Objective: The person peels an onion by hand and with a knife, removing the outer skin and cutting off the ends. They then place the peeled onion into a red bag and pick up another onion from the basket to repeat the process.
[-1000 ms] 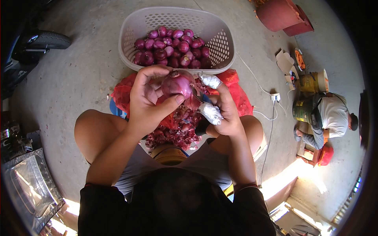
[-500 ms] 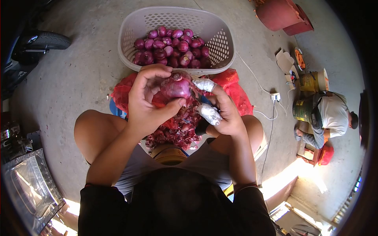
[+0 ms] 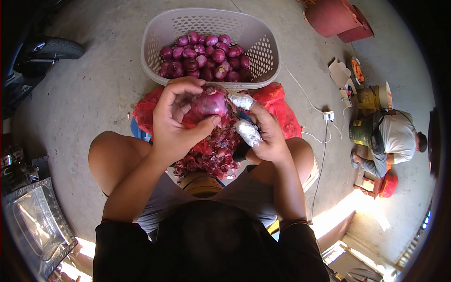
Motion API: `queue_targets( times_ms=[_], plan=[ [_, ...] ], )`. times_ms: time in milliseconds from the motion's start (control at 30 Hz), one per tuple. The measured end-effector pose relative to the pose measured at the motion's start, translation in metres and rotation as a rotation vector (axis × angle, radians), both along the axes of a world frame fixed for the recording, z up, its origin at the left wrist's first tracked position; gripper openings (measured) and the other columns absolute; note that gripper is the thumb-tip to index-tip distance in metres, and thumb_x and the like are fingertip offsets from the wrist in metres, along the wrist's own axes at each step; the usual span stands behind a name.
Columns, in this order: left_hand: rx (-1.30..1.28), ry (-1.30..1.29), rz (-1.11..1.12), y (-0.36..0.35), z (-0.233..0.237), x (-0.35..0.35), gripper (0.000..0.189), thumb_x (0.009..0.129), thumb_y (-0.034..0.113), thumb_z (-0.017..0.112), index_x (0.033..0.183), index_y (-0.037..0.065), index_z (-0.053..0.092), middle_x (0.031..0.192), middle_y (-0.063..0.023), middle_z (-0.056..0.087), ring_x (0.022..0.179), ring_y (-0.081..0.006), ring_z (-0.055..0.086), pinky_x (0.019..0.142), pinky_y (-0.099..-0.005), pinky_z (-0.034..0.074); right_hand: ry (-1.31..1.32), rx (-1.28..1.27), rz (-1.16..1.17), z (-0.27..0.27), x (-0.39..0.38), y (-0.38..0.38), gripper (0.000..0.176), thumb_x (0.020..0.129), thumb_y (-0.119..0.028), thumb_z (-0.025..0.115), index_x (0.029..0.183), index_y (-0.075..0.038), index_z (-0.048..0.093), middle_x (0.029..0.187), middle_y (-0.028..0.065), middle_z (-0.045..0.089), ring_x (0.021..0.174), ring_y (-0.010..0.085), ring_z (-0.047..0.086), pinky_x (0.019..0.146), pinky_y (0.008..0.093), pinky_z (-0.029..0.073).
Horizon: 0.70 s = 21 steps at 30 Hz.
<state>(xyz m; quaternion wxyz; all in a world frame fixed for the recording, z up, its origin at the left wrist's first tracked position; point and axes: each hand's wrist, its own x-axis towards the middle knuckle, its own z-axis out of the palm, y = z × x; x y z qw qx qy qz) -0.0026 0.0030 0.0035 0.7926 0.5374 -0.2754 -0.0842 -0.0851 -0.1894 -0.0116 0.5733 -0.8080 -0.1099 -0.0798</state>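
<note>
My left hand (image 3: 176,127) is curled around a large red onion (image 3: 209,102), with the thumb on its near side and the fingers around the far side. At the onion's right edge is my right hand (image 3: 263,129), its index finger and thumb wrapped in silvery tape. The taped index fingertip touches the onion's side, while the thumb sits lower, a little apart from it. The other right fingers are curled, and what they may hold is hidden. Below the hands lies a heap of loose onion skins (image 3: 206,160) between my knees.
Beyond my hands, a grey perforated basket (image 3: 148,51) holds many red onions (image 3: 218,55). Red mesh sacking (image 3: 282,110) lies on both sides of the skins. A power cord and socket (image 3: 328,115) run along the floor. At right, another person (image 3: 397,136) bends beside buckets.
My right thumb and index finger have shifted slightly, the index a touch left. The left hand keeps its hold on the onion, which has barely moved.
</note>
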Motion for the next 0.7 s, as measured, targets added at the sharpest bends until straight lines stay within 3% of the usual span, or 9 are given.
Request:
queue_targets(
  times_ms=[233,433,567,700],
  plan=[
    [-0.003,0.002,0.012,-0.001,0.0,0.001,0.047,0.069,-0.009,0.068,0.108,0.004,0.044,0.119,-0.0121,0.042,0.113,-0.0203,0.045,0.094,-0.0351,0.041,-0.084,0.013,-0.057,0.003,0.004,0.008,0.052,0.074,0.003,0.059,0.124,0.001,0.044,0.107,0.0179,0.06,0.096,0.0279,0.061,0.084,0.0319,0.045],
    [-0.008,-0.038,0.003,0.001,0.0,0.001,0.047,0.069,-0.009,0.068,0.107,0.004,0.044,0.119,-0.0121,0.042,0.114,-0.0205,0.044,0.094,-0.0352,0.041,0.046,0.172,-0.125,0.009,0.002,0.011,0.046,0.082,0.002,0.056,0.125,0.001,0.043,0.115,0.0138,0.056,0.105,0.0209,0.056,0.09,0.0307,0.042],
    [0.001,-0.067,0.022,0.001,0.0,0.002,0.049,0.069,-0.009,0.068,0.109,0.003,0.044,0.119,-0.0126,0.043,0.114,-0.0204,0.044,0.095,-0.0353,0.041,0.019,0.306,-0.001,0.018,0.002,0.008,0.049,0.083,0.001,0.056,0.129,0.001,0.039,0.12,0.0131,0.052,0.108,0.0175,0.052,0.092,0.0283,0.039],
    [0.037,-0.111,0.051,0.001,0.0,0.004,0.05,0.068,-0.008,0.069,0.11,0.003,0.044,0.119,-0.013,0.043,0.113,-0.0205,0.045,0.096,-0.0351,0.039,0.149,0.164,0.009,0.021,-0.003,0.007,0.056,0.08,-0.001,0.06,0.131,-0.001,0.037,0.092,0.011,0.062,0.083,0.0135,0.06,0.075,0.025,0.044]
  ],
)
